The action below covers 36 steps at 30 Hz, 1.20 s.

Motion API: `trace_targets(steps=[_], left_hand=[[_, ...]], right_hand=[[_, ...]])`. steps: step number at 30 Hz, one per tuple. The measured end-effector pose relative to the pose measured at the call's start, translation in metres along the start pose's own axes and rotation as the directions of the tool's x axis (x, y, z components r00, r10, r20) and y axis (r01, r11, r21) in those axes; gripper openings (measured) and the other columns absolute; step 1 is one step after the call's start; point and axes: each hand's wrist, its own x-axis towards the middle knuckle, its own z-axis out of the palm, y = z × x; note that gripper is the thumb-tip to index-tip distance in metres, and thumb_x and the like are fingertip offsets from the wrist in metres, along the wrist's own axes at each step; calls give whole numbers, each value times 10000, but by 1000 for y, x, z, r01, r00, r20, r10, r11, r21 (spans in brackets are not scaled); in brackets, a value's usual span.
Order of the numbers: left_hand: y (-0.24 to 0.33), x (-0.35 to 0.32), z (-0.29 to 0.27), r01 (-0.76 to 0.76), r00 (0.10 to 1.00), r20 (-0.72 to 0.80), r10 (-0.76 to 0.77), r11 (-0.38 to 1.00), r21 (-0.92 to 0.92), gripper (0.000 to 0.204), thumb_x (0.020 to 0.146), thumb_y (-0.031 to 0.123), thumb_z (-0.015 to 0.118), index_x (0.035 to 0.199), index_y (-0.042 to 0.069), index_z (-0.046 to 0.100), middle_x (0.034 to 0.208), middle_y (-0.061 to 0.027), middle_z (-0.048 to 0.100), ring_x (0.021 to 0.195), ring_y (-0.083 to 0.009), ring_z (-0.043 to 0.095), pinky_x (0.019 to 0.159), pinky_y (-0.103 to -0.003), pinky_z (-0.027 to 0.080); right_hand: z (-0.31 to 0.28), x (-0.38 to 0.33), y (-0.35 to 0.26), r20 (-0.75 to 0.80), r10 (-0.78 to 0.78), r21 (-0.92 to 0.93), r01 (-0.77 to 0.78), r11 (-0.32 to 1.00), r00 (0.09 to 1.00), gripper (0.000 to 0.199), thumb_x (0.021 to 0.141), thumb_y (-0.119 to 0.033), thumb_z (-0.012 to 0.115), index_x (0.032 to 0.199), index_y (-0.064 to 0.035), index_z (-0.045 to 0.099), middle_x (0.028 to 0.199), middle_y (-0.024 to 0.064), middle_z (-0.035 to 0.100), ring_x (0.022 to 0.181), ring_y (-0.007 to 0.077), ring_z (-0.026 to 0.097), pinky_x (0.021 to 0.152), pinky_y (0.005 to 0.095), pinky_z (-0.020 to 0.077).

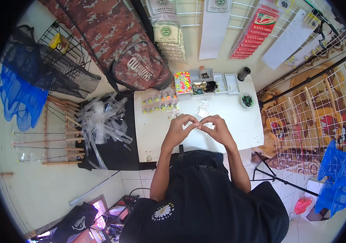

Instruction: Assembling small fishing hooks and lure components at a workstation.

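Note:
Above the near half of the white table (237, 125), my left hand (181, 129) and my right hand (219, 129) meet fingertip to fingertip. Thumb and index finger of each are pinched together; whatever lies between them is too small to make out. Just beyond the fingers are small clear plastic bags (203, 108). To the left lie rows of small clear packets (160, 101) with yellow, green and orange pieces inside. At the table's back, a grey compartment tray (199, 91) contains bright red and yellow beads (182, 82) and dark small parts.
Right of the tray stand a black cylinder (244, 73) and a small round tub (246, 100) of dark green pieces. A camouflage bag (140, 65) leans at the back left. Clear plastic sleeves (102, 121) lie on black cloth at left. A tripod (272, 174) stands at right.

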Motion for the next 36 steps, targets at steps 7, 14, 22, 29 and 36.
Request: trace_targets(steps=[7,14,22,29,36], left_hand=[[-15,0,32,80,991,-96,-91,990,-114,136,832,104,710,949,43,676,862,7,664,712,-95,471,685,-248,411],[-91,3,96,136,986,-92,-137,991,-19,243,801,149,749,1006,57,658,909,-71,690,764,-160,599,663,-287,460],[-141,9,161,207,976,-3,-219,917,341,446,702,280,821,1056,85,632,992,-114,628,941,-300,606,814,-430,471],[-160,-2,190,101,994,-96,-60,854,511,539,696,300,804,1135,63,598,1094,-92,533,1024,-282,504,845,-420,397],[-167,-10,192,24,995,-92,31,838,545,429,770,285,756,1121,75,625,1107,-85,563,1033,-264,524,871,-406,406]], right_hand=[[-18,-29,35,-140,179,1,-181,984,974,149,762,-205,780,834,-82,736,844,74,714,833,249,608,804,356,464],[-50,-67,60,-292,358,-13,-378,926,887,138,754,-195,782,821,-78,750,797,71,717,852,235,620,805,363,468],[-59,-94,65,-396,432,44,-453,890,811,133,779,-189,765,832,-68,750,788,76,713,768,197,623,773,339,470],[-83,-102,63,-430,435,11,-477,879,791,152,811,-192,739,848,-45,725,771,56,699,739,176,595,665,325,438],[-98,-98,72,-423,430,16,-468,883,797,162,826,-192,723,855,-35,699,808,57,700,724,182,586,598,327,403]])
